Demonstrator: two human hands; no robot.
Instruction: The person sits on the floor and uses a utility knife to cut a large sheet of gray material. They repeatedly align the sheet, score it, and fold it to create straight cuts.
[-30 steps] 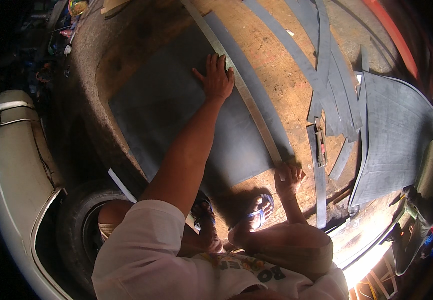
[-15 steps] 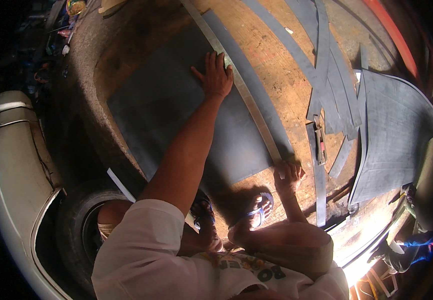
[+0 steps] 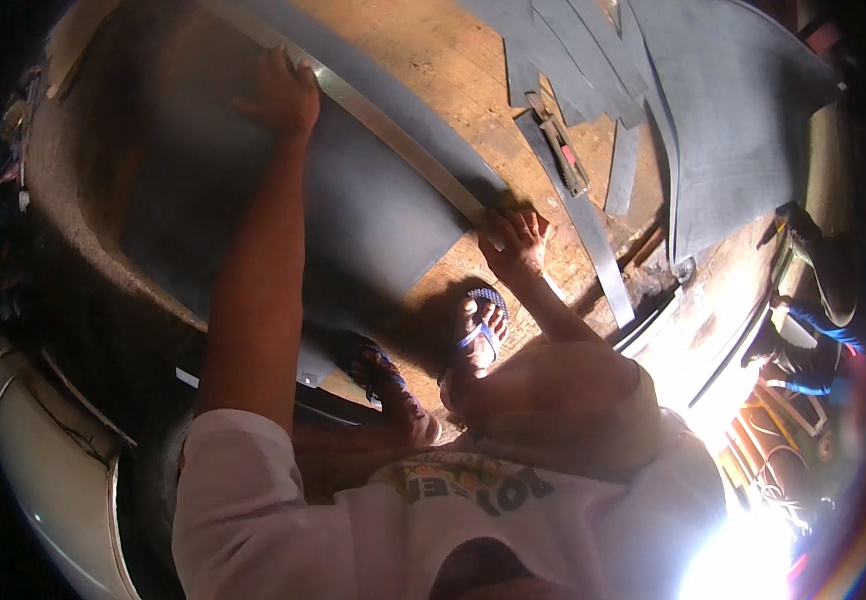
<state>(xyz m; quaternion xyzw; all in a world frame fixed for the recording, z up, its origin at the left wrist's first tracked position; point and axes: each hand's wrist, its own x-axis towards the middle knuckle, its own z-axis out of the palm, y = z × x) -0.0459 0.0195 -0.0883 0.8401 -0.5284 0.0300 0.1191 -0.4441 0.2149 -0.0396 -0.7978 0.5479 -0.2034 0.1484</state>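
A long flat metal straightedge [image 3: 393, 135] lies slantwise across a large dark grey sheet [image 3: 378, 215], near the sheet's right edge. Toward the far end, my left hand [image 3: 291, 100] rests flat with its fingers apart, partly on the sheet and touching the straightedge. My right hand [image 3: 515, 245] is at the near end of the straightedge, its fingers curled over that end by the sheet's corner. To the right of it lies a utility knife [image 3: 561, 155], on a narrow grey strip [image 3: 593, 245], with no hand touching it.
Several cut grey strips [image 3: 578, 60] overlap on the wooden board [image 3: 443, 85]. A larger curved grey sheet [image 3: 733, 110] stands at the right. My sandalled foot [image 3: 478, 335] is close to the board's near side. A pale vehicle panel [image 3: 53, 470] is at lower left; bright light glares at lower right.
The view has shifted, so the board and sheet appear farther up and left. Both hands stay at about the same places on the straightedge.
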